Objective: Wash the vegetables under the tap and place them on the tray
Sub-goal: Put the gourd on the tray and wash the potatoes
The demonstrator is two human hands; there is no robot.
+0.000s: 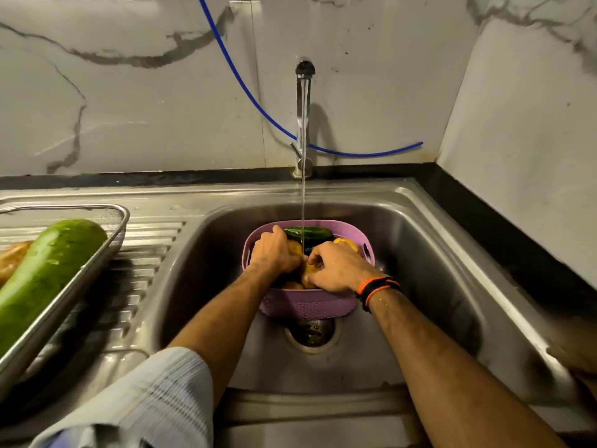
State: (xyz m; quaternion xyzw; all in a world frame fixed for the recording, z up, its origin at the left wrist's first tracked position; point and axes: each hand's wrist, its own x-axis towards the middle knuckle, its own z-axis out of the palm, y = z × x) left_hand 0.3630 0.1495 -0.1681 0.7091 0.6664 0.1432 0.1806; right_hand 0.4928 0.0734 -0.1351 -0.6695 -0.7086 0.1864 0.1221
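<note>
Both hands are down in the purple basket point(308, 307), which sits in the sink point(429, 253) right over the drain point(312, 331). Left hand point(274, 252) and right hand point(339, 268) meet fingertip to fingertip around one yellow-brown veg, prob. a potato point(308, 273), held betw. them just under the water stream point(303, 205). Fingers of both curl onto it, so both are gripping, not loose. The stream lands just beyond the knuckles, at the gap betw. the hands.

What the next move turns on: the tray point(97, 263) lies well off to the left of the hands, up on the drainboard point(155, 240), so the left hand is the nearer one for the carry. The potato's long axis can't be made out; hands cover most of it.

Containers: the basket holds a dark green cucumber point(308, 232) lying crosswise just beyond the hands, a yellow piece point(347, 244) beyond the right hand, more yellow-brown veg under the left wrist. The tray already has a big pale-green gourd point(45, 276), long axis running toward the person, plus sth orange-brown point(13, 257) at its far left, partly cut off.

Judgement: mid-task, several pcs unwashed yet.
</note>
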